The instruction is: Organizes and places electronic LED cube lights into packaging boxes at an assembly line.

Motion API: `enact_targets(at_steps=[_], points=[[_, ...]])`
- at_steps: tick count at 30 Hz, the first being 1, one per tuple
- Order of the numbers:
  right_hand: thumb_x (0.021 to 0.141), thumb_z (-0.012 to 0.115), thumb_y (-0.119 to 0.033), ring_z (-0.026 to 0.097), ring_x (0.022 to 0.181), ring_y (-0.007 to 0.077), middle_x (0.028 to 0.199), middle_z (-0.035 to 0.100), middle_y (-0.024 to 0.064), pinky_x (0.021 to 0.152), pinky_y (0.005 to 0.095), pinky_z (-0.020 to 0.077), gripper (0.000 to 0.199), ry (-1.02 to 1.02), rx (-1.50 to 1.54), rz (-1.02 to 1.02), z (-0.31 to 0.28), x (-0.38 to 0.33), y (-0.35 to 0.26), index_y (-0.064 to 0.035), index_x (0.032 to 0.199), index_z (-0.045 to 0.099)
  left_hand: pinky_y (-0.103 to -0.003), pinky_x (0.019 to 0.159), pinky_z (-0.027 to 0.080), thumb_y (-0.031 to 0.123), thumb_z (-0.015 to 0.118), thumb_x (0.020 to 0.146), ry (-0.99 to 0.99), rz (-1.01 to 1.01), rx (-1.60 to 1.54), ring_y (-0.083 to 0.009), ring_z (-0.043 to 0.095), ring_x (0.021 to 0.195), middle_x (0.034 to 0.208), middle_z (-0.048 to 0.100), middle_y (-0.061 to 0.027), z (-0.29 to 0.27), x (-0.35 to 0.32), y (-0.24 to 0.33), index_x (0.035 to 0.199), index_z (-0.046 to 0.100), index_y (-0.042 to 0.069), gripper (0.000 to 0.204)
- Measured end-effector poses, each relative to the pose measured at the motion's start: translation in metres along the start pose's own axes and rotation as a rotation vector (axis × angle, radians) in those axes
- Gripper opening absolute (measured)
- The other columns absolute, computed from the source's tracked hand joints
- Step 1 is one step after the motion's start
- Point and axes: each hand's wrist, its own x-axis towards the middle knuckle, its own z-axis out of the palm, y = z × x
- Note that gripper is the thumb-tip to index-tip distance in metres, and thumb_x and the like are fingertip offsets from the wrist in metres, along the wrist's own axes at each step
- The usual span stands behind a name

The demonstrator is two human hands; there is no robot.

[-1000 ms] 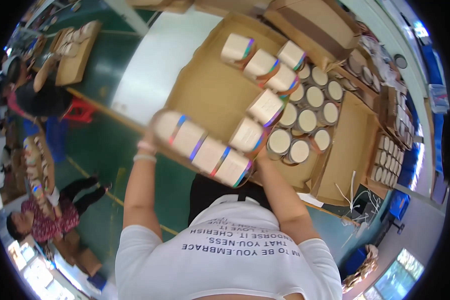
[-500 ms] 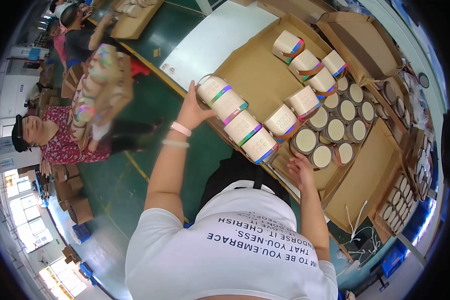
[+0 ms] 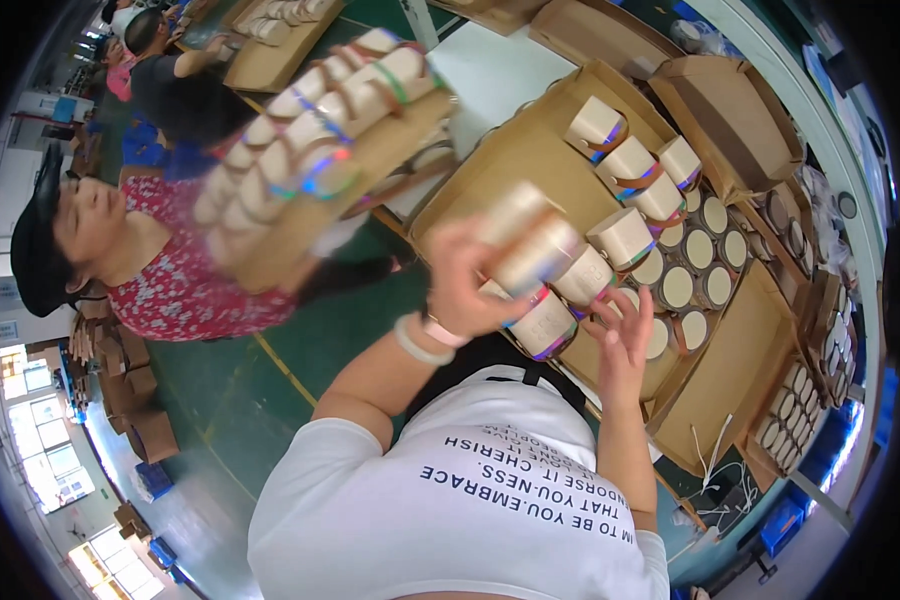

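My left hand (image 3: 458, 285) is closed around a pair of cream cylindrical units (image 3: 538, 245), blurred by motion, above the near edge of a shallow cardboard tray (image 3: 482, 185). They look like small speakers with brown straps and glowing coloured bands. Just below them, a lit cream unit (image 3: 545, 325) lies on its side at the tray's edge. My right hand (image 3: 622, 345) has its fingers apart and holds nothing; its fingertips are close to another cream unit (image 3: 583, 277). Several more lie tilted in the tray, beside a group of upright units with pale round ends (image 3: 677, 286).
At the left, a co-worker (image 3: 185, 250) in a red patterned top carries a cardboard tray (image 3: 390, 135) loaded with similar units, close to my table. Open cartons (image 3: 730, 110) stand at the far right. White cables (image 3: 712, 450) hang near the right corner.
My left hand has left the far end of the near row and moved right, with two units lifted from it. The co-worker has come closer with the loaded tray. My right hand has risen slightly.
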Motion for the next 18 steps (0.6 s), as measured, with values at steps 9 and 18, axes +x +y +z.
enact_targets(at_steps=[9, 18], points=[[0.08, 0.049, -0.026, 0.041, 0.126, 0.0279, 0.136, 0.041, 0.0125, 0.106, 0.0412, 0.0318, 0.065, -0.114, 0.662, 0.09, 0.062, -0.021, -0.045, -0.0069, 0.139, 0.03, -0.048, 0.092, 0.041, 0.024, 0.085, 0.056, -0.052, 0.239, -0.001, -0.0347, 0.045, 0.105, 0.11, 0.04, -0.0151, 0.013, -0.005, 0.093, 0.093, 0.052, 0.01, 0.051], [0.068, 0.061, -0.005, 0.042, 0.12, 0.0312, 0.133, 0.039, 0.0133, 0.1, 0.0448, 0.0365, 0.078, -0.085, -1.24, -0.769, -0.037, -0.084, -0.134, -0.0068, 0.139, 0.027, -0.043, 0.096, 0.038, 0.011, 0.077, 0.06, -0.483, 0.059, 0.042, -0.0378, 0.045, 0.109, 0.114, 0.045, -0.0192, -0.023, -0.033, 0.167, 0.118, 0.044, 0.002, 0.067]])
